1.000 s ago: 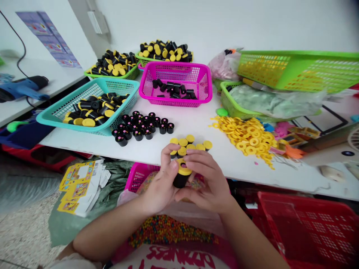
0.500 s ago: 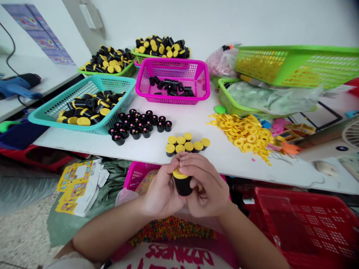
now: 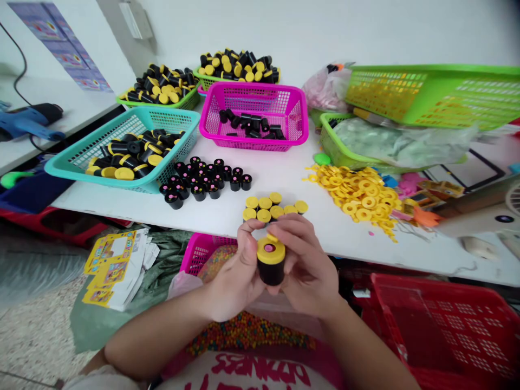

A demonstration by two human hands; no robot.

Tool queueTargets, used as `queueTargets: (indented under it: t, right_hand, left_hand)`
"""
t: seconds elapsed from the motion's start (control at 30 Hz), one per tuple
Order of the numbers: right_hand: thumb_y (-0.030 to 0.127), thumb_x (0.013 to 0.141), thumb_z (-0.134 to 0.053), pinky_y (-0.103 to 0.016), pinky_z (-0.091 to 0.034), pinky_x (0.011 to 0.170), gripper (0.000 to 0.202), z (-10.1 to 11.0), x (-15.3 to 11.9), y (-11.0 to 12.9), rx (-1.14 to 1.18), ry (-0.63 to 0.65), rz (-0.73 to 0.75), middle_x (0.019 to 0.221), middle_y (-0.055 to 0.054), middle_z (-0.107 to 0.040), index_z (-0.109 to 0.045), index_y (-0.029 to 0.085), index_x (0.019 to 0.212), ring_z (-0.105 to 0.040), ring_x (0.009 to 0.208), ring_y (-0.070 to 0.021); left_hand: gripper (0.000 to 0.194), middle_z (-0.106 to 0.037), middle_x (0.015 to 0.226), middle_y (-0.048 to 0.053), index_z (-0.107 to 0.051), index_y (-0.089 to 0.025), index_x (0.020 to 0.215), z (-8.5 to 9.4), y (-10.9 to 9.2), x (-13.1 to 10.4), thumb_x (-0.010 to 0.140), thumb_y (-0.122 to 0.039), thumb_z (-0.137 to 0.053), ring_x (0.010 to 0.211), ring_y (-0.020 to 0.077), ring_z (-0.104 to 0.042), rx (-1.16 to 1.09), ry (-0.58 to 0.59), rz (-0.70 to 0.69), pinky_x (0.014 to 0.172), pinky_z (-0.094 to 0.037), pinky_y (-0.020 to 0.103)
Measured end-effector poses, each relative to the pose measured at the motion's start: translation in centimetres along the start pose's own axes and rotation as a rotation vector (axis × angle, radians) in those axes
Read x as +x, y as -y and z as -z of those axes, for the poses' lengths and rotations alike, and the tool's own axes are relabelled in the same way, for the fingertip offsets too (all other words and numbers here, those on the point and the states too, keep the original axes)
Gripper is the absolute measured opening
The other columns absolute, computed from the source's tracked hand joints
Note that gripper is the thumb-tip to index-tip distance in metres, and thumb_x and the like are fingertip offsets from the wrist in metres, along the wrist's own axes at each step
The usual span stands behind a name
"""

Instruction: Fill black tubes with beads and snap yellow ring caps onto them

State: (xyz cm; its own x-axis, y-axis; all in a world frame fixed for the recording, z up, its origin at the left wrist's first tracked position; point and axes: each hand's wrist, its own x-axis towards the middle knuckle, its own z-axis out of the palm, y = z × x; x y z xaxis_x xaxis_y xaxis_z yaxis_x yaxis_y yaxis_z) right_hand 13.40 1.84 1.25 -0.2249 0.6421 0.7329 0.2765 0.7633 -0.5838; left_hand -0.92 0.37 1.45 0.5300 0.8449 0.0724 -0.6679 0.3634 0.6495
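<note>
Between both hands, in front of the table edge, is a small black plastic cup (image 3: 271, 273) with a yellow ring cap (image 3: 264, 253) on top. A pink spot shows in the ring's hole, and a yellow flap stands up at its far side. My left hand (image 3: 235, 279) wraps the cup from the left. My right hand (image 3: 311, 268) closes on it from the right, its fingertips at the yellow flap. Just beyond stand several yellow-capped cups (image 3: 264, 215). Farther left are black cups with pink centres (image 3: 198, 192), without yellow caps.
Loose yellow ring caps (image 3: 365, 197) lie in a pile at the right. A turquoise basket (image 3: 60, 167), a magenta basket (image 3: 254, 142) and green baskets (image 3: 410, 97) stand behind. Coloured beads (image 3: 252, 333) fill a lap-level container. A red crate (image 3: 450, 325) sits lower right.
The yellow cap's flap, closed over the top before, is now raised, showing the ring's hole and pink spot. My right fingers have shifted back; the view has moved slightly.
</note>
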Motion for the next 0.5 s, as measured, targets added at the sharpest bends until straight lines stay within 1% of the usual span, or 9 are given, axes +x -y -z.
queueTargets:
  t: [0.1, 0.13, 0.2, 0.33, 0.4, 0.47, 0.5]
  right_hand:
    - [0.026, 0.085, -0.067, -0.051, -0.047, 0.104, 0.038, 0.0, 0.3, 0.1, 0.014, -0.002, 0.003, 0.11, -0.005, -0.063, -0.058, 0.032, 0.121, -0.057, 0.113, -0.0271]
    - [0.027, 0.083, -0.068, -0.052, -0.047, 0.104, 0.036, 0.0, 0.3, 0.1, 0.014, -0.004, 0.006, 0.109, -0.005, -0.062, -0.058, 0.031, 0.118, -0.057, 0.112, -0.0274]
    - [0.026, 0.081, -0.068, -0.051, -0.048, 0.103, 0.036, -0.1, 0.2, 0.0, 0.0, -0.009, 0.024, 0.106, -0.005, -0.062, -0.058, 0.03, 0.115, -0.058, 0.111, -0.0274]
    - [0.015, 0.077, -0.061, -0.047, -0.047, 0.101, 0.046, -0.5, -0.1, -0.2, -0.109, -0.076, 0.131, 0.103, -0.002, -0.064, -0.057, 0.032, 0.12, -0.06, 0.112, -0.0259]
    - [0.012, 0.076, -0.058, -0.045, -0.044, 0.103, 0.052, -0.4, -0.1, -0.2, -0.18, -0.088, 0.183, 0.101, -0.001, -0.065, -0.056, 0.034, 0.124, -0.059, 0.114, -0.0244]
    - [0.013, 0.076, -0.059, -0.044, -0.042, 0.105, 0.053, 0.0, 0.2, -0.2, -0.228, -0.057, 0.206, 0.103, -0.001, -0.066, -0.056, 0.033, 0.125, -0.056, 0.12, -0.0238]
    - [0.016, 0.077, -0.061, -0.044, -0.041, 0.107, 0.051, 0.5, 0.5, -0.2, -0.256, -0.018, 0.201, 0.108, -0.001, -0.066, -0.056, 0.032, 0.126, -0.052, 0.125, -0.0246]
  left_hand:
    - [0.038, -0.058, 0.089, -0.002, -0.03, -0.034, 0.119, 0.5, -0.2, -0.4, 0.096, -0.062, -0.041, 0.06, 0.0056, -0.052, 0.052, 0.045, 0.035, 0.061, -0.041, 0.019]
    - [0.039, -0.057, 0.09, -0.002, -0.03, -0.034, 0.12, 0.6, -0.3, -0.5, 0.095, -0.062, -0.041, 0.059, 0.0051, -0.052, 0.076, 0.062, 0.047, 0.061, -0.042, 0.019]
    - [0.04, -0.056, 0.091, -0.002, -0.03, -0.035, 0.121, 0.7, -0.6, -0.6, 0.094, -0.063, -0.043, 0.06, 0.0052, -0.051, 0.125, 0.065, 0.06, 0.06, -0.044, 0.019]
    - [0.042, -0.055, 0.089, -0.001, -0.031, -0.036, 0.122, 0.9, -0.8, -0.6, 0.093, -0.063, -0.045, 0.064, 0.008, -0.055, 0.225, -0.016, 0.041, 0.061, -0.05, 0.022]
    - [0.043, -0.055, 0.087, -0.001, -0.031, -0.035, 0.121, 1.0, -0.9, -0.6, 0.093, -0.064, -0.043, 0.065, 0.0093, -0.057, 0.274, -0.019, 0.028, 0.062, -0.051, 0.023]
    - [0.039, -0.057, 0.087, -0.001, -0.029, -0.036, 0.12, 1.2, -1.4, -0.5, 0.094, -0.062, -0.042, 0.065, 0.0104, -0.059, 0.346, -0.001, -0.006, 0.06, -0.052, 0.024]
    - [0.036, -0.059, 0.09, 0.0, -0.029, -0.036, 0.119, 1.4, -1.7, -0.5, 0.095, -0.058, -0.045, 0.068, 0.0114, -0.061, 0.438, 0.001, -0.043, 0.06, -0.052, 0.024]
